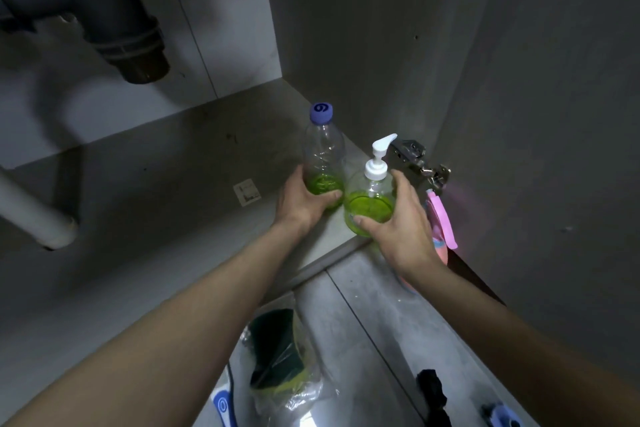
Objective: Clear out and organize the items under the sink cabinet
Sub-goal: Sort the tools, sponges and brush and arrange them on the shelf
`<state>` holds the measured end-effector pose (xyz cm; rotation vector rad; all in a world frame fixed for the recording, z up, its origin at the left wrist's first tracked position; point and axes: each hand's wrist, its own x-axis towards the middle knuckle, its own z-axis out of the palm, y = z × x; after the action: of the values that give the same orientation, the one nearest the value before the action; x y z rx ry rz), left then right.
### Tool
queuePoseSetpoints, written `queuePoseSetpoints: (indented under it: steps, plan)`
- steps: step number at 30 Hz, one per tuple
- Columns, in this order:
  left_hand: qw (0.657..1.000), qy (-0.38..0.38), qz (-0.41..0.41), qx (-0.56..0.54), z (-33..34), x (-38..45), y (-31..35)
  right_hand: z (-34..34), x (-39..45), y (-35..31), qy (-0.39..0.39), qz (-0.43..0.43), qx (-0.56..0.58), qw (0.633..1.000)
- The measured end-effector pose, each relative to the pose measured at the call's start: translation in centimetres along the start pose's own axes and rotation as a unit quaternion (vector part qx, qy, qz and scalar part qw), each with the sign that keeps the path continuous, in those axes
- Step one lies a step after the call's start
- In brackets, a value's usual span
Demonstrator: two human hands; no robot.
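Two bottles are held at the front right corner of the cabinet floor (166,163), at about 3 o'clock from the picture's centre. The clear bottle (323,152) with a blue cap, a little green liquid at its base, is gripped low down by the left hand (304,201), whose fingers are curled round it. Just beside it, at its 4 o'clock and touching or nearly so, the pump bottle (370,198), also part-filled with green liquid, is clasped by the right hand (398,229), thumb in front and fingers wrapped behind. Both bottles appear upright; whether they rest on the floor or are lifted cannot be told.

At 3 o'clock from the pump bottle a pink sprayer (441,222) stands by the door hinge (415,159), partly hidden by the right wrist. The rest of the cabinet floor visible under the drain pipe (114,21) shows no other loose items, so the clearing seems largely done. At 6 o'clock, outside the cabinet, a bagged sponge (277,350) and other small objects lie on the tiled floor, apparently yet to be sorted back in.
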<state>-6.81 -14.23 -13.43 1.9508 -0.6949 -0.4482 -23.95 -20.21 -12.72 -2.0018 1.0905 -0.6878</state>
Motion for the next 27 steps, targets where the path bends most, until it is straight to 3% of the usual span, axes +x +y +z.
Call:
queuePoseSetpoints:
  steps: [10, 16, 19, 22, 25, 27]
  plan:
    - [0.995, -0.1, 0.003, -0.019, -0.1, 9.6, 2.0, 1.5, 1.8, 1.3, 0.029, -0.006, -0.016, 0.999]
    - [0.99, -0.134, -0.003, -0.033, -0.8, 9.6, 2.5, 2.0, 2.1, 1.3, 0.049, -0.006, -0.02, 0.999]
    - [0.995, -0.086, -0.036, -0.036, -1.0, 8.6, 2.9, 2.1, 3.0, 0.6, 0.048, -0.003, -0.013, 0.999]
    - [0.999, 0.007, -0.031, 0.034, -2.6, 6.0, 2.7, 2.4, 4.7, -0.3, 0.037, 0.012, -0.018, 0.999]
    - [0.995, 0.083, 0.005, -0.049, -3.4, 2.2, 2.0, 2.5, 6.4, -1.7, 0.021, 0.031, -0.036, 0.999]
    - [0.993, 0.076, 0.033, -0.087, -3.6, -0.6, 1.3, 2.7, 7.1, -2.6, 0.008, 0.045, -0.051, 0.998]
